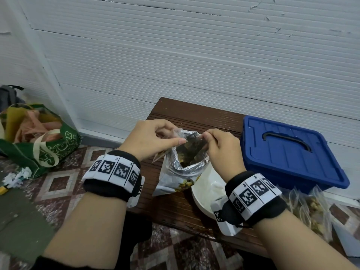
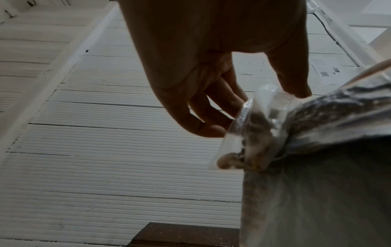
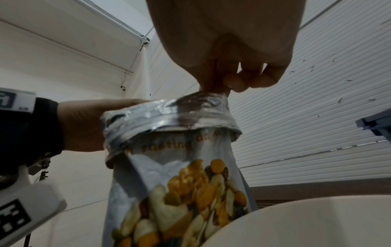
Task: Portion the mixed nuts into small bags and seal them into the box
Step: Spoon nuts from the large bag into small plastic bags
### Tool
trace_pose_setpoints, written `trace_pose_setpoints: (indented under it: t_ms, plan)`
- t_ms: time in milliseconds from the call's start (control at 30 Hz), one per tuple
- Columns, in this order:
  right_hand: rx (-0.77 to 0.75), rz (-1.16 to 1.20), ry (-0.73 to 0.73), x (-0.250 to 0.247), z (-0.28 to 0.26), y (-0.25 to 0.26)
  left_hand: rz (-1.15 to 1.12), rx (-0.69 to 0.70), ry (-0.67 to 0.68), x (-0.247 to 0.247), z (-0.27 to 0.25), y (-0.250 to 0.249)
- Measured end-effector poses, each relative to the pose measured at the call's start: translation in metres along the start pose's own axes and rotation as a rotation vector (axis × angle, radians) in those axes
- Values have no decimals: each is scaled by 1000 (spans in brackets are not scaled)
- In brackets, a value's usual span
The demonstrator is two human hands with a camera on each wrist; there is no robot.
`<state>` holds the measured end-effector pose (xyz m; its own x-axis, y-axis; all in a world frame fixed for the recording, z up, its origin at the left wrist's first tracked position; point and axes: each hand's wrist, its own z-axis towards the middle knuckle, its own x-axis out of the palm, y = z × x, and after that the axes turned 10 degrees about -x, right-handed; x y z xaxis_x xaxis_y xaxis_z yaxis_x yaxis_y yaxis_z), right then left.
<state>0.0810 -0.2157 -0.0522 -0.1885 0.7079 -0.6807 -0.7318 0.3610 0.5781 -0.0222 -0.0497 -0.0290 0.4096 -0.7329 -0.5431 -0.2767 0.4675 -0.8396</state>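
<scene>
The left hand (image 1: 150, 139) and right hand (image 1: 220, 147) pinch opposite top edges of a small clear bag (image 2: 249, 133), apparently hanging upright over the nut pouch (image 1: 183, 172) between them.

Nut pouch (image 1: 176, 184) glossy foil inside, box (image 1: 292, 152) smooth blue plastic, bench (image 1: 175, 203) dark ribbed wood.

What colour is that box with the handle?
Blue, lid and all; clearest in the head view.

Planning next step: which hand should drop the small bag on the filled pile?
Right, probably. Filled bags lie nearest the right hand; the left hand would cross the nut pouch and bowl.
</scene>
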Motion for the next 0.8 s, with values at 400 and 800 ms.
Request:
trace_pose_setpoints:
  t_ms: [400,800]
  plan:
    - [96,88,-113,0,-2,1,11,-8,18,-1,-1,-1]
    - [202,156,-100,-6,0,9,5,-1,29,-1,-2,0]
